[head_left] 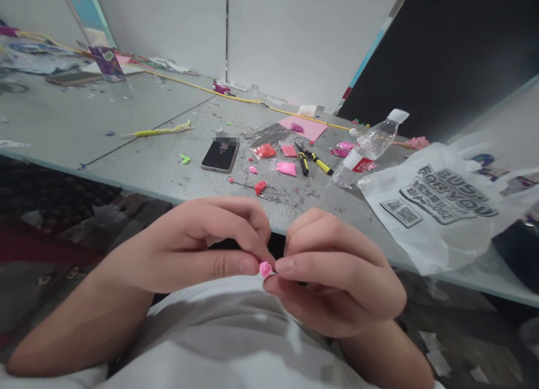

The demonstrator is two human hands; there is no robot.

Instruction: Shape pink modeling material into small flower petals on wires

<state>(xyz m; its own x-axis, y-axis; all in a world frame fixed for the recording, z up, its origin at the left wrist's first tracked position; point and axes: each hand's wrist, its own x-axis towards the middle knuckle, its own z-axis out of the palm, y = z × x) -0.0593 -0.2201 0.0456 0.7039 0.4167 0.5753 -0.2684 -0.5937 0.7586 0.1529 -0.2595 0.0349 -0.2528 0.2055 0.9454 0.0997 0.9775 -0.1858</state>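
A small pink clay flower (265, 269), with folds like a rosebud, is pinched between my hands in front of my lap. My left hand (197, 240) is closed, its thumb and forefinger tips touching the flower's left side. From the other side my right hand (341, 268) pinches at its edge with thumb and forefinger. A thin dark bit shows beside the flower at the right fingertips; whether it is a wire I cannot tell. Just beyond, on the table, lies a red clay flower (260, 187) on a wire with a loop. A little pink clay lump (252, 169) is behind it.
On the grey table (168, 159) are a phone (219, 154), packets of pink clay (286, 168) and red clay (264, 151), yellow-black pliers (320, 163), thin wires (269, 134) and a yellow twisted strand (162, 131). A plastic bottle (370, 147) and white bag (446, 198) stand right.
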